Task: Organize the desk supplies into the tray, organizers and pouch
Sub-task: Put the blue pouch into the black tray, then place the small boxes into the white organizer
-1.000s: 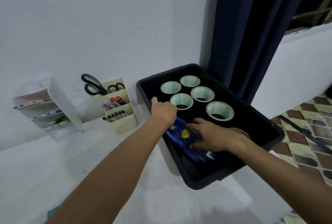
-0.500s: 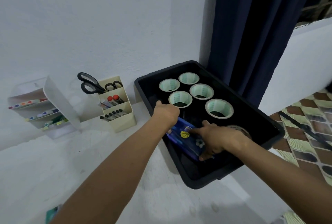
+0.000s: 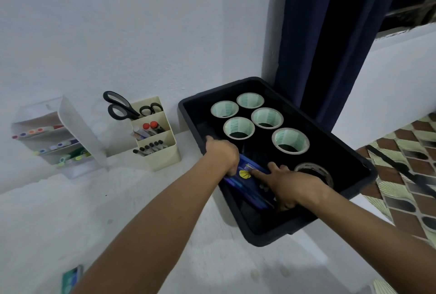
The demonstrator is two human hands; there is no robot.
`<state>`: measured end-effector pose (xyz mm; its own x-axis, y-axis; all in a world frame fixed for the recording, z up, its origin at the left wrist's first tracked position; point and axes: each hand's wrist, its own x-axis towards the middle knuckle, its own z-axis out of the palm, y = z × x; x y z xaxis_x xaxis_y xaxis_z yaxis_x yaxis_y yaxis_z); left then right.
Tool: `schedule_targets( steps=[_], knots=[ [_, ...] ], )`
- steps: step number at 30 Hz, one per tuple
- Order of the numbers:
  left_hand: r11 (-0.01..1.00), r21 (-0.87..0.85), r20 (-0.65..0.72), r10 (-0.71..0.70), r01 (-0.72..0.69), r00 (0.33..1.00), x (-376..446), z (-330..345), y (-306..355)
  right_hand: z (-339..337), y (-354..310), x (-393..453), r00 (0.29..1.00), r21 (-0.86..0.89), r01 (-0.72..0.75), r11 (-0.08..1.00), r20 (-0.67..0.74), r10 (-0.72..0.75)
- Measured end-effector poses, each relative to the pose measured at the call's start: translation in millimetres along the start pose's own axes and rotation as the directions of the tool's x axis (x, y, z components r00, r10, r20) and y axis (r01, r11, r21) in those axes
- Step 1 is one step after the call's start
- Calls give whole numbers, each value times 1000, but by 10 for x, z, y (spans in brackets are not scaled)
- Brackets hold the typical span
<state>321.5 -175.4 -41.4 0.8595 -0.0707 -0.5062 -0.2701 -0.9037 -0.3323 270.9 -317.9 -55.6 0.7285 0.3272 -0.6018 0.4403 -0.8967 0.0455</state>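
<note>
Both hands are down in the black tray (image 3: 349, 164) at the right end of the white desk (image 3: 70, 211), working on a blue pouch (image 3: 247, 182) that lies along the tray's near left side. The left hand (image 3: 221, 154) grips the pouch's far end, fingers curled over it just inside the tray's left wall. The right hand (image 3: 290, 185) grasps the near part, forefinger stretched along the top beside a yellow ball print and thumb tucked under the edge. Five pale tape rolls (image 3: 266, 118) stand on end in the far half of the tray, and a darker roll (image 3: 313, 173) lies just right of the right hand. Left of the tray, against the wall, a cream organizer (image 3: 160, 152) holds scissors (image 3: 118, 107) and markers; farther left a clear tiered organizer (image 3: 68, 128) holds coloured pens.
</note>
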Motion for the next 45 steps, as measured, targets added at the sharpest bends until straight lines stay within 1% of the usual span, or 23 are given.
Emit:
schedule_targets(
  steps=[4, 5, 7, 9, 11, 13, 15, 16, 18, 20, 21, 22, 23, 26, 28, 31, 34, 36, 38, 40, 45],
  knots=[
    [1000, 11, -57, 8, -8, 998, -58, 6, -30, -32, -3, -11, 1000, 8, 2, 1000, 2, -2],
    [1000, -16, -92, 17, -18, 996, -76, 8, -39, -46, -5, -25, 1000, 14, 5, 1000, 1, -5],
    [990, -131, -196, 32, -59, 980, -142, 3, -80, -100, -22, -56, 999, 49, 22, 999, -27, -21],
    [958, -262, -292, 35, -115, 956, -255, -27, -164, -208, -58, -106, 991, 124, 63, 990, -128, -47],
    [932, -337, -374, 0, -136, 927, -455, -9, -313, -365, -134, -148, 965, 177, 133, 975, -248, -86],
    [915, -390, -449, -92, -103, 889, -750, 66, -521, -542, -248, -182, 925, 204, 217, 955, -355, -134],
    [885, -464, -460, -215, -27, 861, -1098, 191, -772, -701, -420, -202, 872, 195, 318, 928, -444, -205],
    [867, -497, -452, -281, 22, 847, -1286, 280, -912, -766, -549, -203, 838, 172, 382, 908, -478, -262],
    [825, -554, -426, -398, 114, 812, -1594, 469, -1192, -864, -830, -212, 782, 115, 487, 866, -498, -374],
    [736, -639, -326, -523, 224, 788, -1915, 772, -1484, -921, -1241, -184, 737, 31, 579, 815, -448, -506],
    [710, -651, -278, -551, 267, 787, -1978, 885, -1590, -930, -1366, -166, 724, 7, 606, 795, -419, -548],
    [672, -654, -198, -595, 347, 779, -2149, 1103, -1710, -927, -1621, -140, 690, -24, 659, 752, -380, -616],
    [647, -645, -123, -612, 406, 781, -2248, 1266, -1780, -914, -1797, -106, 664, -45, 694, 719, -347, -662],
    [534, -624, 136, -644, 570, 753, -2579, 1837, -1818, -803, -2382, -3, 583, -113, 779, 616, -230, -779],
    [489, -623, 255, -611, 611, 749, -2712, 2145, -1690, -681, -2700, 60, 551, -140, 808, 572, -165, -818],
    [393, -681, 367, -546, 617, 753, -2769, 2461, -1420, -462, -3053, 152, 515, -158, 836, 525, -100, -851],
    [287, -742, 408, -524, 606, 748, -2774, 2639, -1216, -234, -3271, 237, 496, -150, 856, 495, -31, -868],
    [227, -793, 375, -550, 566, 746, -2766, 2709, -1131, -140, -3350, 284, 499, -156, 856, 492, 7, -866],
    [206, -821, 333, -584, 533, 740, -2741, 2735, -1076, -93, -3385, 332, 521, -164, 843, 512, 16, -853],
    [199, -830, 307, -617, 522, 725, -2707, 2763, -1027, -63, -3415, 371, 534, -153, 835, 529, -12, -845],
    [176, -841, 273, -677, 511, 683, -2625, 2804, -985, -107, -3328, 462, 532, -155, 828, 538, -83, -843]
  ],
)
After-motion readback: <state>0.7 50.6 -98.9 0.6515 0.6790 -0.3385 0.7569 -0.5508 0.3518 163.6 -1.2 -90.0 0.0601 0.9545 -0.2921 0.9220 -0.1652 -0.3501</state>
